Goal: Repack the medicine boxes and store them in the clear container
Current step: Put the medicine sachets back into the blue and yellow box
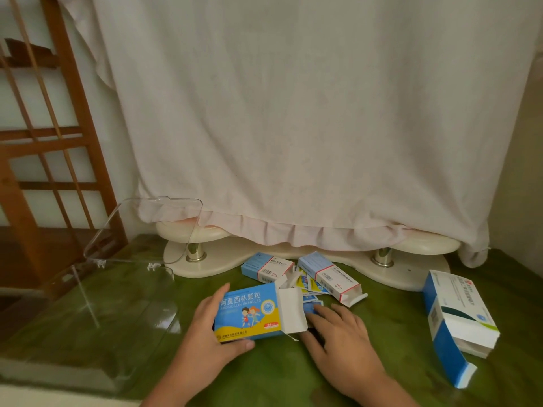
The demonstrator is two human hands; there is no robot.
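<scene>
Blue box point(248, 312) gripped in left hand point(205, 326), right hand point(338, 333) touching sachet point(310, 307).

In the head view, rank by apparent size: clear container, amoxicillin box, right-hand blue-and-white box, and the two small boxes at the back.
1. clear container
2. blue-and-white box
3. amoxicillin box
4. left back box and right back box: alike, farther from the camera, so unranked.
</scene>
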